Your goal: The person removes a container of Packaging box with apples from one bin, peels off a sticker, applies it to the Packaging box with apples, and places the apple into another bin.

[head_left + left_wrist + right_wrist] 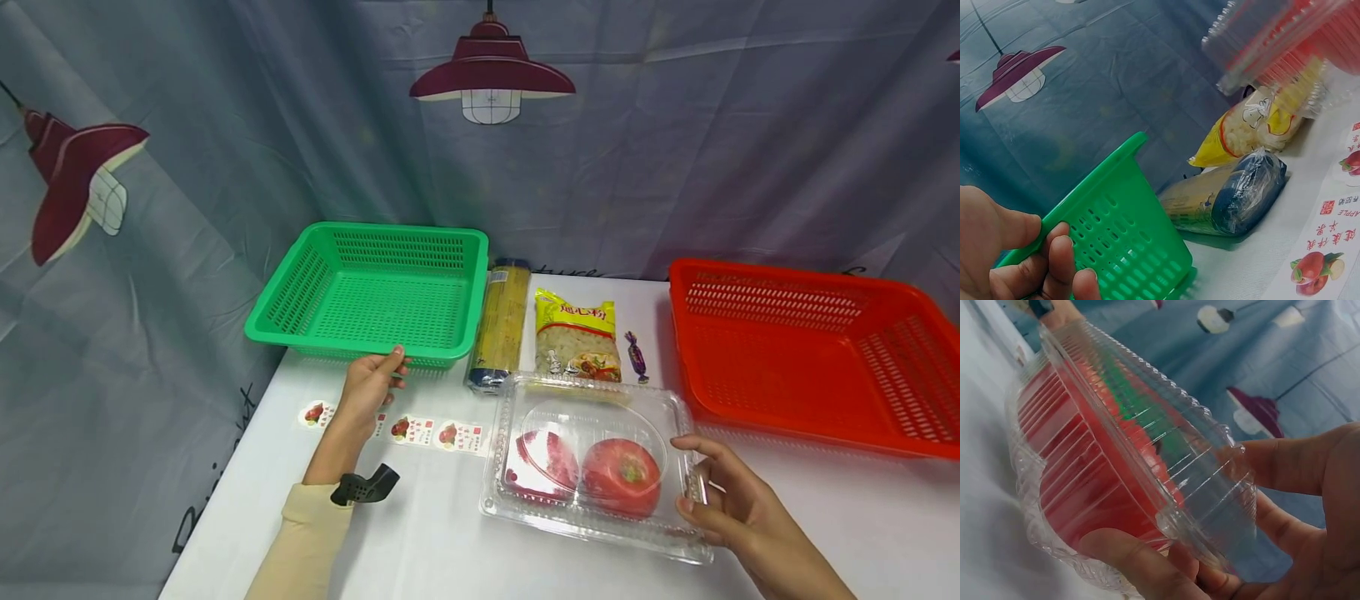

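Observation:
My left hand (pixel 363 396) pinches the front rim of a green plastic basket (pixel 390 304), thumb above and fingers curled beneath. In the left wrist view the basket's slotted wall (pixel 1119 234) looks tilted. At the right, my right hand (pixel 731 500) grips the right edge of a clear plastic clamshell box (pixel 585 417) with thumb and fingers. Two red apples (pixel 621 477) lie inside it, and its lid is down. The right wrist view shows the ribbed side of the box (pixel 1200 481) between thumb and fingers. Some right fingertips are hidden behind the box.
A strip of apple-print labels (pixel 412 431) lies beneath the left forearm. Behind the box are a wrapped noodle pack (pixel 501 321), a yellow-topped food bag (pixel 576 333) and a purple-wrapped candy (pixel 636 357). A red basket (pixel 787 358) stands at right, near the grey curtain (pixel 622 183).

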### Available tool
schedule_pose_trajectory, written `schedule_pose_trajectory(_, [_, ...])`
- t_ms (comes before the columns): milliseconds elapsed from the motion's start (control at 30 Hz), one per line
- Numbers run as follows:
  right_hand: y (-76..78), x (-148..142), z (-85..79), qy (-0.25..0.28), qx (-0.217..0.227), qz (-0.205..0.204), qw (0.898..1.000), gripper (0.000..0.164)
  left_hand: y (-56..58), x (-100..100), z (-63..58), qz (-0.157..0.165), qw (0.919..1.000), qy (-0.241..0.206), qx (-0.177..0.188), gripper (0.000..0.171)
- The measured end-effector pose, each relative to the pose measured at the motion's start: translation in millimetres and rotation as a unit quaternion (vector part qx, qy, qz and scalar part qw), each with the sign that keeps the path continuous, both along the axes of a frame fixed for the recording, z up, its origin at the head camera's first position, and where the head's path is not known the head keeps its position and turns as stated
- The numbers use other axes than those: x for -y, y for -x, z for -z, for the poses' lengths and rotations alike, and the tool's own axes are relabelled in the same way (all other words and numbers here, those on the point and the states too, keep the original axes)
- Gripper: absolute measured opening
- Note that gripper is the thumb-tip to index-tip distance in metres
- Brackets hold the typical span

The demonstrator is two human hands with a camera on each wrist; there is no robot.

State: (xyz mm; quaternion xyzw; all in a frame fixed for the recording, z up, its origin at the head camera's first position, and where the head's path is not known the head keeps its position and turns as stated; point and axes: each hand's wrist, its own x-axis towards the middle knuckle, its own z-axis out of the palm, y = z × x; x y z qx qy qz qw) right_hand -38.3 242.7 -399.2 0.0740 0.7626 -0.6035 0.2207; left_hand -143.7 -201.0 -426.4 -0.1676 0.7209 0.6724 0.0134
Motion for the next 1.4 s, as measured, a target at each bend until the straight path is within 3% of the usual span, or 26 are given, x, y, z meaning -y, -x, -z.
schedule_pose_trajectory(500, [-1.4,-15.5,24.0,0.021,-0.006,-0.009,1.000,0.058,-3.2,-0.6,-4.8,0.009,1.0000,-0.003,-0.001,0.041])
schedule_pose_trajectory(833, [-3.3,-22.3,36.8,0.035,-0.057,-0.041,0.997,0.059,-2.0,-0.8,-4.7,0.000,1.0000,0.005,-0.002,0.040])
schedule_pose_trajectory(967, [-1.4,-22.5,38.0,0.018,-0.038,-0.032,0.999,0.059,-1.5,-1.5,-1.7,-0.018,0.9994,0.028,-0.008,0.044])
schedule_pose_trajectory(1033, [-0.2,-22.4,37.5,0.010,-0.030,-0.031,0.999,0.060,-2.4,-2.5,1.5,-0.020,0.9968,0.073,-0.025,0.047])
schedule_pose_trajectory(1133, [1.3,-22.9,36.6,-0.002,-0.016,-0.038,0.999,0.060,-6.4,-4.4,7.7,-0.026,0.9801,0.184,-0.069,0.050])
schedule_pose_trajectory(1233, [2.3,-23.6,36.2,-0.016,-0.004,-0.043,0.999,0.061,-12.2,-3.3,13.9,-0.042,0.9491,0.292,-0.110,0.053])
schedule_pose_trajectory(1400, [3.1,-24.3,36.3,-0.021,0.003,-0.048,0.999,0.062,-24.8,7.4,22.4,-0.079,0.9068,0.395,-0.126,0.043])
